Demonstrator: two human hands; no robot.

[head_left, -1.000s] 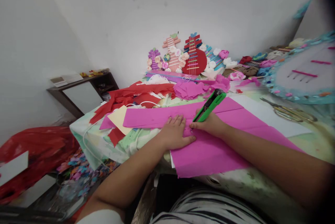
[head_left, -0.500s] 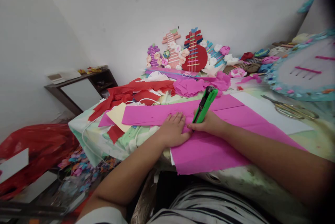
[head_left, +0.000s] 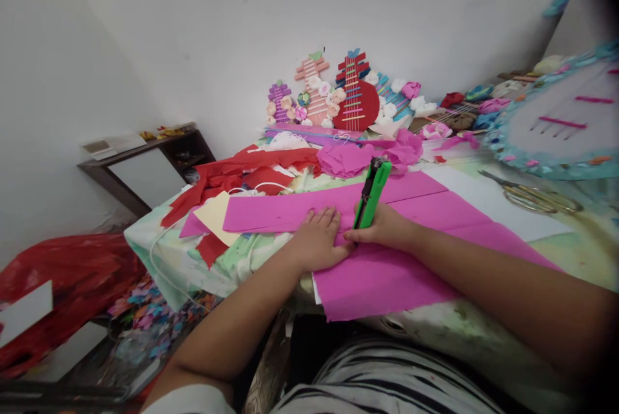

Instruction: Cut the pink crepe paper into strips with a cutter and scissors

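A large sheet of pink crepe paper lies across the table's near edge. My left hand rests flat on it, fingers stretched out and together, pressing it down. Right beside it my right hand grips a green utility knife like a pen, the handle nearly upright and the tip down on the paper next to my left fingers. A narrower pink strip runs off to the left from under my hands.
Red paper scraps, crumpled pink paper and a cream sheet lie behind. Guitar-shaped craft pieces lean on the wall. Scissors and a round blue-trimmed board sit at right. A red bag lies on the floor.
The knife's handle has swung from leaning right to nearly upright, and my right hand has shifted slightly left along the paper. My left hand stays pressed in place.
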